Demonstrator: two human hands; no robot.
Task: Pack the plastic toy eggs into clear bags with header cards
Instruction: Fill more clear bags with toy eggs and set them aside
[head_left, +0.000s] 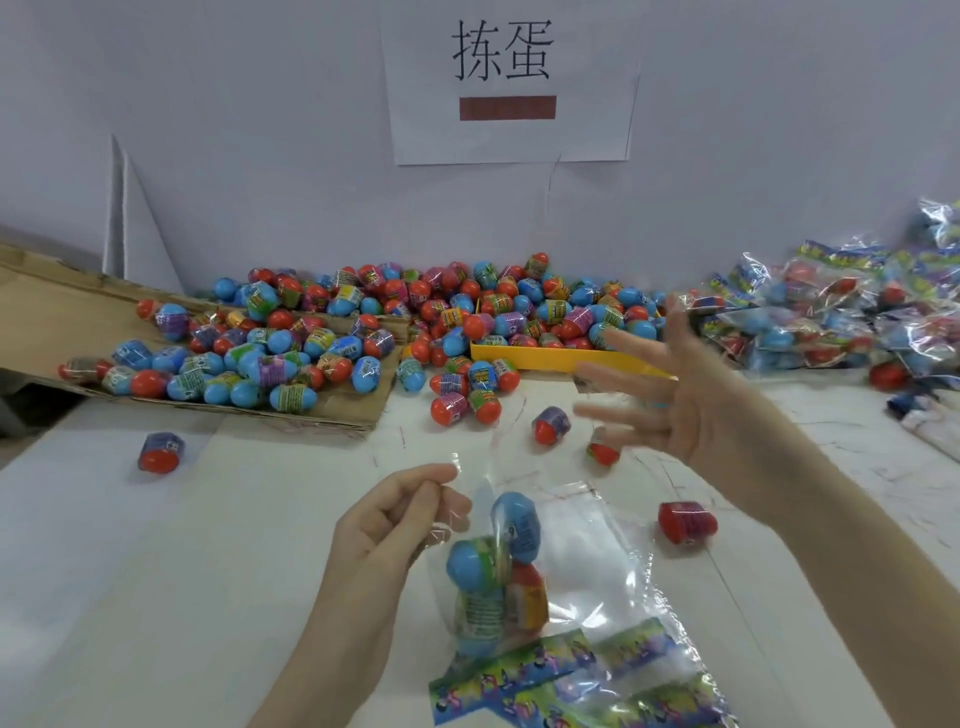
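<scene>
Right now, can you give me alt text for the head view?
The left hand pinches open a clear bag holding eggs, while the empty right hand reaches, fingers spread, toward the egg pile. Packed bags lie at right.

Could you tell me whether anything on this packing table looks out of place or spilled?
Yes: several loose eggs, such as one at left and one by the clear bag, lie scattered apart from the main pile.

bare table (156, 571) lies open left; stray eggs (550, 425) dot the middle.
</scene>
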